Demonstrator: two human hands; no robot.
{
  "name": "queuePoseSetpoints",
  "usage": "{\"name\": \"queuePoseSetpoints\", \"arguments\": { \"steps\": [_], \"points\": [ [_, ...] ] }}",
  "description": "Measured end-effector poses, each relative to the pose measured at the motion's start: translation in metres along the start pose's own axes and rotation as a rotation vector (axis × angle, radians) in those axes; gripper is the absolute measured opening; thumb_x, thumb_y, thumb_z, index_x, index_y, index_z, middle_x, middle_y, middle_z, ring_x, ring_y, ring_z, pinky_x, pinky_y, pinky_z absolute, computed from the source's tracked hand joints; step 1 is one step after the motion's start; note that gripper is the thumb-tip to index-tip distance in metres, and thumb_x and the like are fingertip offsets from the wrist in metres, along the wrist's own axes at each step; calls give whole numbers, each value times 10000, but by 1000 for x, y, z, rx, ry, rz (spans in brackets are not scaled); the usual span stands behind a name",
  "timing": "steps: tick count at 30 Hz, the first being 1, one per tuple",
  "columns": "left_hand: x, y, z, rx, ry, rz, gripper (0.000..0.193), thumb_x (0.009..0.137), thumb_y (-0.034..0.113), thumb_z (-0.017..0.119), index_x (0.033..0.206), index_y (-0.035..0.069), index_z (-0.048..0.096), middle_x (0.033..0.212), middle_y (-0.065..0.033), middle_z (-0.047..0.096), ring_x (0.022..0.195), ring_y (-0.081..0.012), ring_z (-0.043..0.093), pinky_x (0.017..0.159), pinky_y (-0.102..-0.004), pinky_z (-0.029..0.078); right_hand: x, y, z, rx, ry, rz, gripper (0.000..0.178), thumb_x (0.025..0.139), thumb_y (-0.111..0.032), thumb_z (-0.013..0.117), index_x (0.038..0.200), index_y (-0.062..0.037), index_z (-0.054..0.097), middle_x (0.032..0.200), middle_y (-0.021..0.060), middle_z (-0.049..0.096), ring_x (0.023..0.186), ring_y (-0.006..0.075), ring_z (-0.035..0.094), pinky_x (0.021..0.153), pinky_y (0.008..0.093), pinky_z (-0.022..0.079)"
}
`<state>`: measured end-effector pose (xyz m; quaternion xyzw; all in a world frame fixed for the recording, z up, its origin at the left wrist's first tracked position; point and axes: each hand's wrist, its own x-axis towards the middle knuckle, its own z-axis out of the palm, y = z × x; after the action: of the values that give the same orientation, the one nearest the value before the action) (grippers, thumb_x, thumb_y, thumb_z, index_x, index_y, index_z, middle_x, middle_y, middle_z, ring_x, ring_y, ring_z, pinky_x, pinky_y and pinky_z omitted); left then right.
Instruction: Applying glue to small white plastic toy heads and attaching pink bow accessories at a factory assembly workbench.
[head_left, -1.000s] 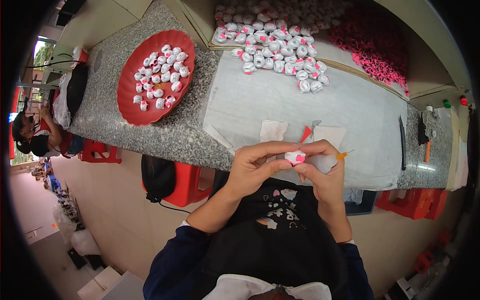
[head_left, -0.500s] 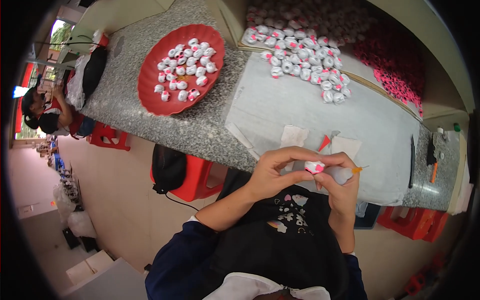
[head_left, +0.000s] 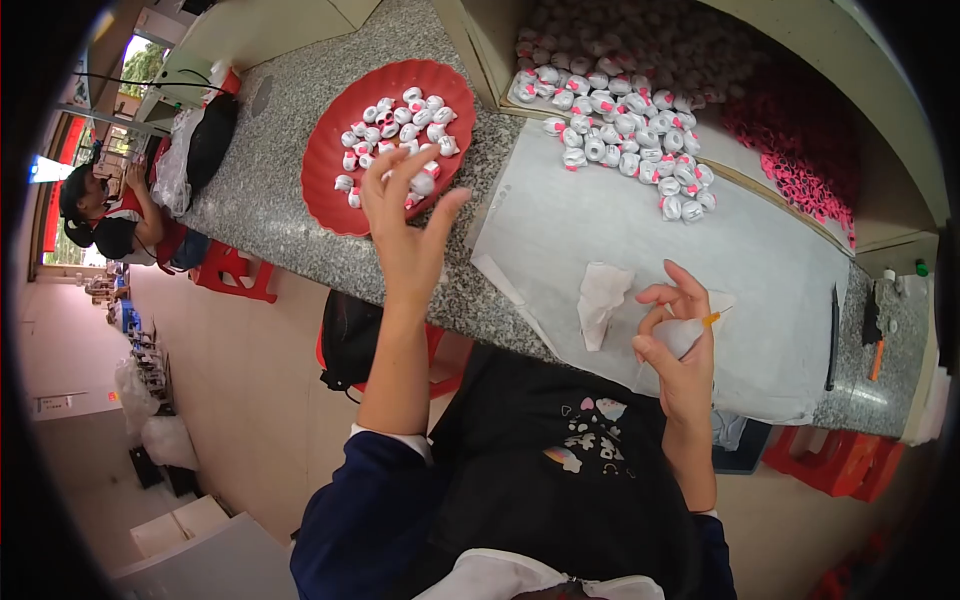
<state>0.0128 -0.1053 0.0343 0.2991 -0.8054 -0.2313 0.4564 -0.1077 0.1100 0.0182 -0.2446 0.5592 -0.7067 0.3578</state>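
Note:
My left hand (head_left: 408, 245) reaches over the near edge of a red scalloped plate (head_left: 325, 190), fingers spread. Small white cartoon-like heads with pink bows (head_left: 385, 117) lie on the plate; one white piece (head_left: 422, 184) shows between thumb and fingers, seemingly not gripped. Over the paper-covered work surface, my right hand (head_left: 685, 375) is closed around a small translucent squeeze bottle (head_left: 680, 338) with an orange needle tip (head_left: 711, 320). The right forefinger and thumb stand apart, with nothing between them.
White paper (head_left: 760, 260) covers the granite counter (head_left: 270, 150). Many white heads (head_left: 630, 130) and pink parts (head_left: 805, 190) fill the shelf beyond. A crumpled tissue (head_left: 604, 290) lies before me. Red stools (head_left: 835, 460) stand below; another person (head_left: 120, 220) sits far left.
My hands have separated. The left hand swung left to the plate and opened; the white head it held with the right is gone from between them. The right hand keeps the bottle.

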Motion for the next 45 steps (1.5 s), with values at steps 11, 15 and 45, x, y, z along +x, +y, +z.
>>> {"name": "queuePoseSetpoints", "arguments": {
  "steps": [11,15,45],
  "points": [
    [31,-12,81,85,-664,81,162,671,102,607,749,0,508,873,-108,547,718,-209,557,638,-281,424,-22,-11,-22,-21,53,-71,408,681,-40,435,1071,-16,318,1019,139,362,712,194,484,498,259,444],
    [4,0,72,-598,-708,-387,139,703,37,581,798,-2,488,912,-83,535,705,-137,554,653,-239,438,-20,-21,-26,-194,98,-130,365,700,-23,427,1061,17,387,1013,122,362,778,211,492,559,285,477],
    [-81,84,46,-1380,-508,-648,376,693,-40,540,1040,-15,399,996,-165,493,893,-187,523,787,-322,435,-42,-30,-16,-434,173,-838,403,578,-181,740,805,-84,422,788,46,434,558,117,428,463,207,380]
  ]
}}
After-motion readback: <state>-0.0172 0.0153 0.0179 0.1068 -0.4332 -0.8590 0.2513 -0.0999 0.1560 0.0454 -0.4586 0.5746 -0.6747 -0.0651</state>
